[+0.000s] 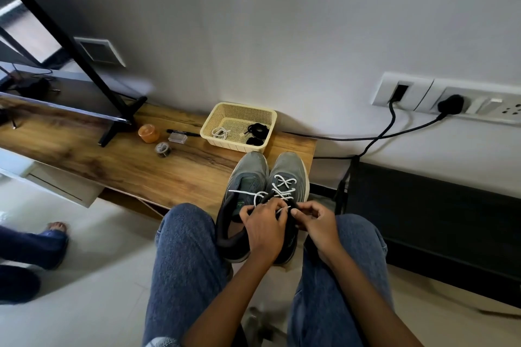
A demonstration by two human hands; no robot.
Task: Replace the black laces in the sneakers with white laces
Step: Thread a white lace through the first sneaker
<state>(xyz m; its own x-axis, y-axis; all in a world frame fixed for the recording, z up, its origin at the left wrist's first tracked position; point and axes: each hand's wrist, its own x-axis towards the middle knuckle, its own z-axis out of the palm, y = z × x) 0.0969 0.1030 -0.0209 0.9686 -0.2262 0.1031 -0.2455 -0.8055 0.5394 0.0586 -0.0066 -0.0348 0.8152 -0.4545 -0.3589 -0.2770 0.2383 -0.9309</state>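
Note:
Two grey sneakers stand side by side at the near end of the wooden bench. The right sneaker (pixel 290 175) carries a white lace (pixel 283 189) crossed through its eyelets. The left sneaker (pixel 248 175) has no lace of its own, and a loose end of the white lace lies across its tongue. My left hand (pixel 263 227) and my right hand (pixel 317 222) meet at the right sneaker's top eyelets, each pinching the white lace. Behind the sneakers, a cream basket (pixel 239 110) holds coiled black laces (pixel 256 132) and another white lace (pixel 220 132).
On the bench (pixel 127 160) lie an orange jar (pixel 148 133), a tape roll (pixel 163 148), a clear box (pixel 177 138) and a pen. A black stand leg (pixel 118 127) rests at left. Cables (pixel 366 139) run from wall sockets at right. Another person's foot (pixel 55 229) is on the floor at left.

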